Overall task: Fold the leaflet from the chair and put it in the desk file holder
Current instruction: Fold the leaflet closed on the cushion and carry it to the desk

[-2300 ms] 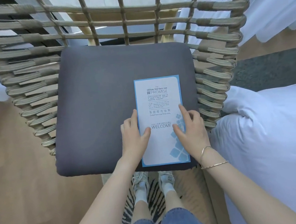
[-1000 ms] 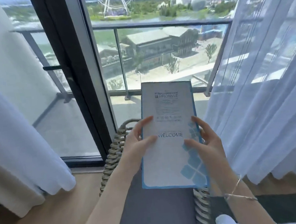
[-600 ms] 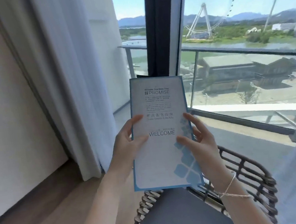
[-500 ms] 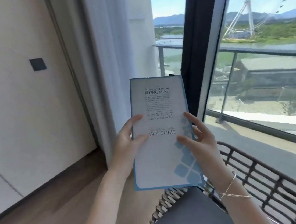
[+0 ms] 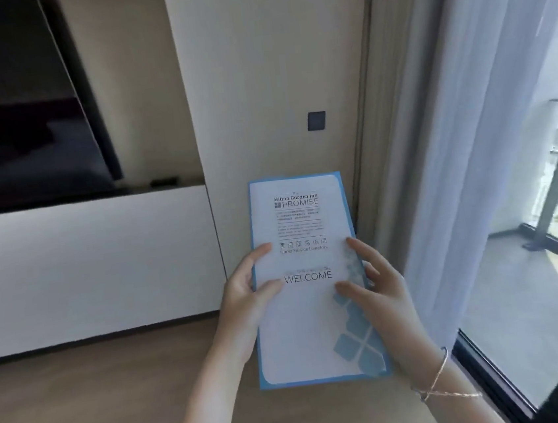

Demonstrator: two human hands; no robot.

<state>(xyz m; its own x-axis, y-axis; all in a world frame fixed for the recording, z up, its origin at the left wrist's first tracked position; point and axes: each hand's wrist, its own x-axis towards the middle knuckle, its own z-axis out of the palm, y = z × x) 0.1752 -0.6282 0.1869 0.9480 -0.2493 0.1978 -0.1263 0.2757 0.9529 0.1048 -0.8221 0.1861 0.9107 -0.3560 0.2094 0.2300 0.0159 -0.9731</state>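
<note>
**Both hands clamped on the upright leaflet**

Both hands grip one white, blue-bordered paper leaflet point(image 5: 307, 277), held upright in the air in front of the person, unfolded and with its printed face toward the camera. The left hand point(image 5: 245, 301) closes on the leaflet's left edge about halfway up, thumb lying across the front just beside the word "WELCOME", the other fingers wrapped behind the sheet. The right hand point(image 5: 379, 290) clamps the right edge at the same height, thumb pressed on the front over the pale blue square pattern, fingers spread along and behind the border. Between the two thumbs the sheet is flat, with no crease visible. A thin gold bracelet point(image 5: 436, 380) circles the right wrist, below the leaflet's lower right corner.

Beyond the hands stands a pale beige wall panel point(image 5: 273, 74), carrying a small dark square switch plate point(image 5: 316, 120) above the leaflet's top edge. Left of the left hand runs a long white cabinet front point(image 5: 87, 266), and above that a large dark screen point(image 5: 12, 108) fills the upper left corner. Right of the right hand hangs a sheer white curtain point(image 5: 461, 123), and past it a glass door point(image 5: 557, 251) shows a dark railing post outside. Light wooden floor point(image 5: 84, 404) lies beneath both forearms.
</note>
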